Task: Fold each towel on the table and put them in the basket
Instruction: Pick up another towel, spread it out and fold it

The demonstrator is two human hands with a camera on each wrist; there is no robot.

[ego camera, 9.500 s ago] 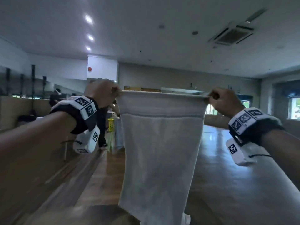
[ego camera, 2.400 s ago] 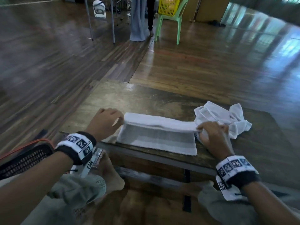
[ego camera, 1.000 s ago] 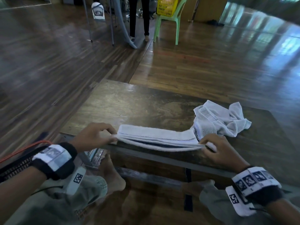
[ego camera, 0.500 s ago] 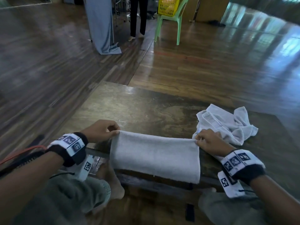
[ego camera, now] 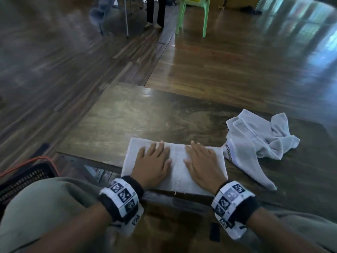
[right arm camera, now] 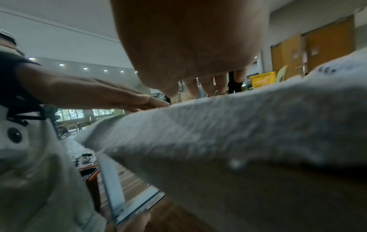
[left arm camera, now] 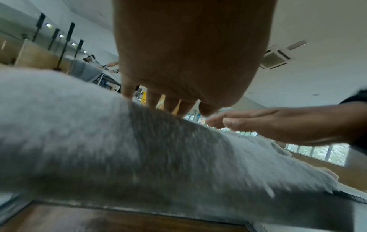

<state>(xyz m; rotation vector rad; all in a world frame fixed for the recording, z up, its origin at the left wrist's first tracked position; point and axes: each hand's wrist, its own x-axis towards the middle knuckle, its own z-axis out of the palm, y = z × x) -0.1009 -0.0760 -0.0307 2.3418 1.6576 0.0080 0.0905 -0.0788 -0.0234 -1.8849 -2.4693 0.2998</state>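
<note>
folded white terry towel (ego camera: 175, 172) is lying at the wooden table (ego camera: 145, 117) near edge, with the left hand (ego camera: 152, 166) and right hand (ego camera: 202, 166) pressing flat, fingers straight, looking soft, light, floppy, best pinched at both short ends.

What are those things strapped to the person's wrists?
Each bare forearm wears a black wristband wrapped with a white strip printed with square black-and-white code markers. A white camera housing with more markers hangs under each wrist; the right wrist view shows its round dark lens. No sleeves or gloves.
</note>
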